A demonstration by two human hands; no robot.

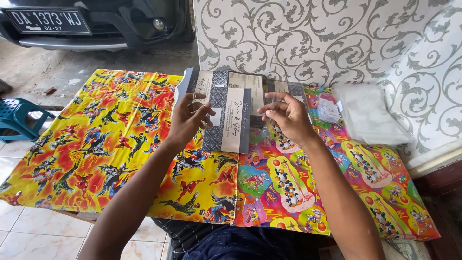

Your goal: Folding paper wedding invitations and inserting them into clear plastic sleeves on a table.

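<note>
My left hand (188, 118) grips the left edge of a grey patterned card with a cream panel (230, 120), held up over the table. My right hand (287, 115) pinches the right edge of the same card, where a clear plastic sleeve (262, 132) seems to hang; its outline is hard to make out. Behind the card lies a stack of similar grey and cream cards (240, 82) at the table's far edge.
A low table is covered with bright cartoon wrapping sheets (96, 144). A pile of clear plastic bags (365, 113) lies at the right against a grey swirl-patterned wall (313, 38). A teal plastic stool (19, 118) and a car bumper (96, 29) are at the left and back.
</note>
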